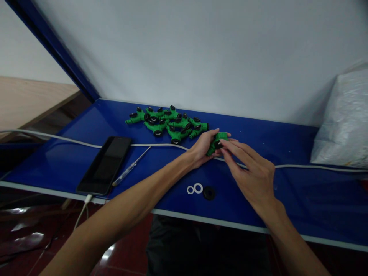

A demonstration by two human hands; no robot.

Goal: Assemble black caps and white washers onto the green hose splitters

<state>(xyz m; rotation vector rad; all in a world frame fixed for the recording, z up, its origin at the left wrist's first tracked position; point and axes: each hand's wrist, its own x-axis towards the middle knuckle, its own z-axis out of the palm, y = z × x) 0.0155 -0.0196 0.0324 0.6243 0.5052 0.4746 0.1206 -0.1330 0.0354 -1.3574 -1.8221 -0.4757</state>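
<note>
My left hand is wrapped round a green hose splitter with black fittings, held just above the blue table. My right hand has thumb and forefinger pinched at a black valve knob on that splitter; the fingers cover part of it. Nearer the table's front edge lie a small white ring, a larger white ring and a black ring-shaped part. Behind my left hand, several more green Y-shaped hose splitters with black knobs and collars sit in a cluster.
A black phone lies at the left, plugged into a white cable. Beside it is a screwdriver with a clear handle. One grey cord runs across the blue table. A filled plastic bag stands at the right.
</note>
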